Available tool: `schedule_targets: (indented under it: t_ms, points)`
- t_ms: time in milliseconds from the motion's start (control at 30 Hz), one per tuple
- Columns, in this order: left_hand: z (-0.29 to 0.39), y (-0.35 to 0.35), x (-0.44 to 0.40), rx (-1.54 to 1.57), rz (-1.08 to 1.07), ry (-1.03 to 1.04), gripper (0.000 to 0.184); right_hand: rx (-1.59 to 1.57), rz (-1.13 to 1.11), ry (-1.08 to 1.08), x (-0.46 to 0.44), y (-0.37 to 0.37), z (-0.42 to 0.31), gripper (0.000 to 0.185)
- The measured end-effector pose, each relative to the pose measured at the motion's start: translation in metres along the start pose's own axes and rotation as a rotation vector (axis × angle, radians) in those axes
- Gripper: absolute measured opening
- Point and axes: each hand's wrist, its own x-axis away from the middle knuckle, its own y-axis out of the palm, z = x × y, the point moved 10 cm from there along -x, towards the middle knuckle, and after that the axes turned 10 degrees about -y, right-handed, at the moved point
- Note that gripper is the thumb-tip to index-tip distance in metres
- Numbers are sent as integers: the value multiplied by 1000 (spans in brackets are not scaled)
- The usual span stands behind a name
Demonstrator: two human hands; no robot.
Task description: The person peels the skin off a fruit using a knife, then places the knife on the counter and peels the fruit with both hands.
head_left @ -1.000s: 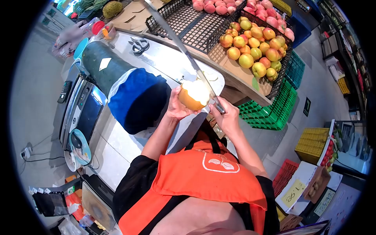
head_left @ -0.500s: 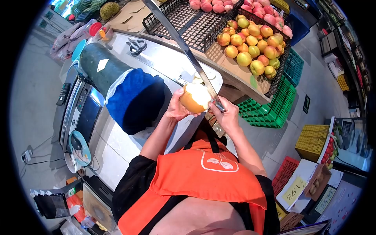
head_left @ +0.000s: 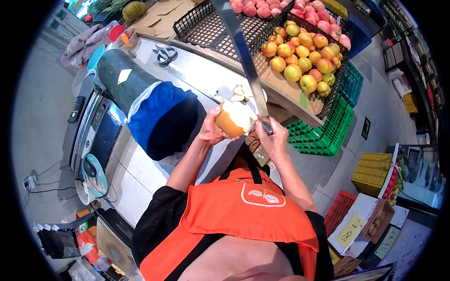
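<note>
A round pear with brown skin is partly peeled, its pale flesh bare on the upper right side. My left hand cups it from the left and below, above the front edge of the counter. In my right hand is the handle of a long knife, with the blade pointing up and away from me. The base of the blade is close to the pear's right side; whether it touches is unclear. Just beyond the pear, cut peelings lie on the counter.
Left of my hands lies a large winter melon with a blue cover on its near end. Scissors rest farther back. At right stand a crate of yellow-red fruit and a green crate. A scale sits left.
The knife has swung to the right and its blade stands more upright in view. My right hand has shifted slightly right. My left hand and the pear have hardly moved; the peelings show more.
</note>
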Motion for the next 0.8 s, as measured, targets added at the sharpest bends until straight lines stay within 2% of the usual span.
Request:
schedule_targets:
  t_ms: [267,367,467,567,600,700,800]
  points:
    - [-5,-11,0,-7,125,-5,64,-101,33,202,4,1,14,22]
    - [-4,-9,-1,-33,102,-2,64,-60,0,245,4,5,18,25]
    - [-2,-5,-1,-51,75,5,63,-167,30,389,9,7,26,26]
    - [1,-5,0,-72,70,16,63,-226,59,433,9,5,31,24]
    - [1,-5,1,-68,67,18,63,-211,57,384,10,5,40,21]
    - [0,-5,3,-26,30,8,63,-424,105,372,6,6,46,18]
    - [-1,-5,6,93,-69,-31,63,-587,123,528,7,4,47,14]
